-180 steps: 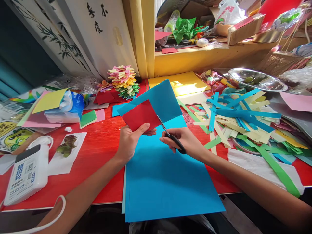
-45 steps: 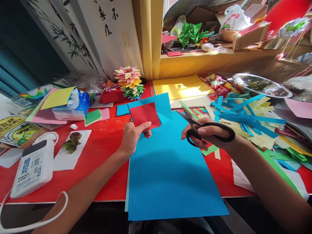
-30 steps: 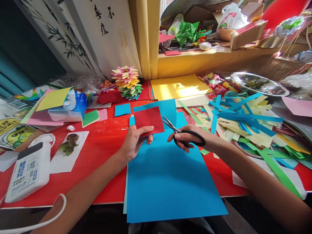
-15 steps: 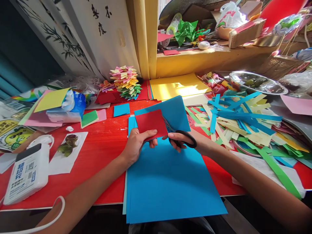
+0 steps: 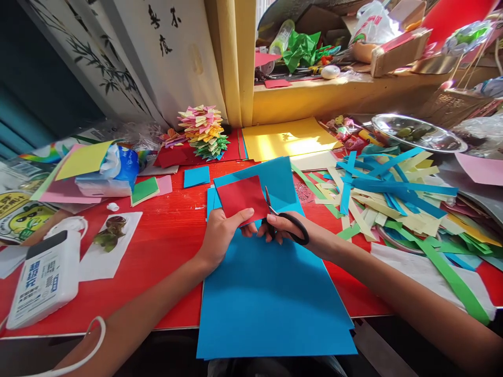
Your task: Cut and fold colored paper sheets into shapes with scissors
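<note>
In the middle of the frame, the left hand grips a square piece of red paper, its thumb pressed across the front near the lower edge. Directly behind the red square, and jutting out past its top and right side, is a bright blue paper sheet, tilted and raised with it. Just right of it, the right hand grasps a pair of black-handled metal scissors — the visible blade points up along the red square's right edge, in front of the blue sheet; whether the blades are fully closed, I cannot tell. Below both hands, large blue paper sheets lie stacked on the red surface, overhanging its near edge at bottom centre. A small blue paper square lies left of centre, while a loose heap of blue, cream and green paper strips spreads at centre right, near a shiny round metal bowl.
</note>
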Tool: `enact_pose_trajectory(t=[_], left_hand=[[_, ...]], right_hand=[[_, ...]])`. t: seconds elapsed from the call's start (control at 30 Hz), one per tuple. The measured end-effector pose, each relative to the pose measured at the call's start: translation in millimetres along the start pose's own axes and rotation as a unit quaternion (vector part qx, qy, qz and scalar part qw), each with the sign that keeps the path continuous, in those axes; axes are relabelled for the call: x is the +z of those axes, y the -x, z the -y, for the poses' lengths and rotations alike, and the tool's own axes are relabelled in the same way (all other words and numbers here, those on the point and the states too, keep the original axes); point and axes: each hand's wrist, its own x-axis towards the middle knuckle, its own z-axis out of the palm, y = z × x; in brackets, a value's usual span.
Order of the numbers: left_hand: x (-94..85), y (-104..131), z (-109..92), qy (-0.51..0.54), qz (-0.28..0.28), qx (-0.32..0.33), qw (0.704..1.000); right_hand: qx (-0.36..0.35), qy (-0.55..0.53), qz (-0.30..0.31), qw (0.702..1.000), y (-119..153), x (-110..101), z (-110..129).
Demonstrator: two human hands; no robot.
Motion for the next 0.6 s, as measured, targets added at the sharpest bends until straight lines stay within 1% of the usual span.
enact_pose_trajectory(t=[0.07, 0.1, 0.17, 0.27, 0.37, 0.47, 0.53, 0.6], left_hand=[[-1.1, -0.7, -1.6, 0.000, -0.021, 0.002, 1.000], [-1.6, -1.0, -2.4, 0.000, -0.029, 0.003, 1.000], [-2.3, -0.8, -3.6, -0.007, -0.031, 0.003, 0.999], [-1.2, 1.5, -4.6, -0.027, -0.006, 0.004, 1.000], [0.9, 4.2, -4.5, -0.046, 0.010, 0.011, 0.999], [2.4, 5.4, -3.7, -0.051, 0.010, 0.011, 0.999], [3.1, 5.7, -3.3, -0.059, 0.015, 0.008, 0.998], [3.6, 6.5, -3.4, -0.089, 0.014, 0.005, 0.996]], right_hand=[[-0.002, -0.006, 0.045, 0.999, 0.3, -2.9, -0.4], [0.001, -0.005, 0.054, 0.998, 0.3, -4.0, -0.4], [0.010, -0.002, 0.042, 0.999, 0.4, -5.4, 0.6], [0.032, 0.006, 0.011, 0.999, 1.2, -5.6, 3.7], [0.047, 0.017, 0.010, 0.999, 3.3, -5.5, 7.4], [0.058, 0.021, 0.022, 0.998, 6.4, -6.5, 11.9], [0.069, 0.033, 0.048, 0.996, 8.7, -8.1, 15.0], [0.073, 0.049, 0.075, 0.993, 10.7, -10.4, 17.1]])
